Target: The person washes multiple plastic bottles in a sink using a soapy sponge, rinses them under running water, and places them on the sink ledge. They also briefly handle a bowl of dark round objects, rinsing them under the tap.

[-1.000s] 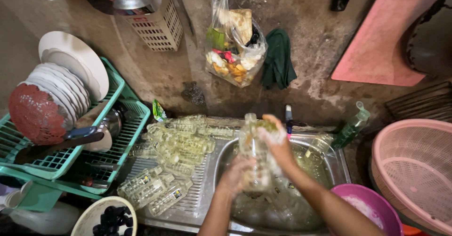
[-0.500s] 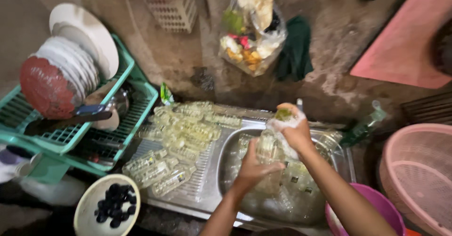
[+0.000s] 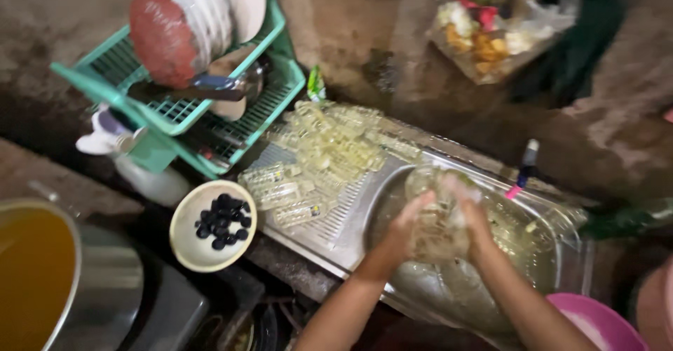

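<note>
clear food bag (image 3: 491,32) hanging on wall

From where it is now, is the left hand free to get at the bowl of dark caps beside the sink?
Probably not at once: the left hand is clasped with the right hand round a clear bottle over the sink. The bowl lies on its side, with nothing between them.

A clear plastic bottle (image 3: 438,218) is held over the steel sink (image 3: 561,267) by the left hand (image 3: 403,228) and the right hand (image 3: 471,214). More clear bottles (image 3: 326,151) are piled on the drainboard. Just beside them are seen a bowl of dark caps (image 3: 212,226) and a green dish rack (image 3: 189,106) with plates.
</note>
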